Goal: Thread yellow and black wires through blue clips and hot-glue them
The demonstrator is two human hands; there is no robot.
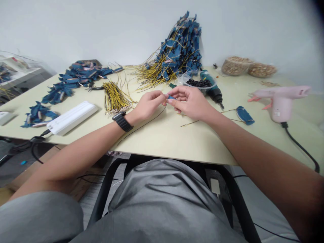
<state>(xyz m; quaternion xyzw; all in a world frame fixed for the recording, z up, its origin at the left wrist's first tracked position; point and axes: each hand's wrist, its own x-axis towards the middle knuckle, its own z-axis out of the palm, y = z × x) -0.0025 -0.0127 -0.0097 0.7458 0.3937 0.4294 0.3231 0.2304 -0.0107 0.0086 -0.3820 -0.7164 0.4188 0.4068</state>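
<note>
My left hand [149, 105] and my right hand [191, 103] meet above the table with fingertips pinched together. Between them shows a small blue fabric piece [171, 97], mostly covered by my right fingers. A thin dark wire [145, 126] trails from my left fingertips down toward the table's front edge. Exactly how the wire joins the blue piece is hidden. Under my right wrist, short wire ends stick out. Right of that wrist lies another blue fabric piece [245, 115] with two wires. A bundle of yellow and black wires [115, 96] lies left of my hands.
Blue pieces with wires form a tall heap [181, 47] against the wall; more blue pieces [76, 77] lie left. A tub of black parts [199, 82] and a drill [215, 91] stand behind my right hand. Farther out are a pink glue gun [280, 101] and a white power strip [73, 118].
</note>
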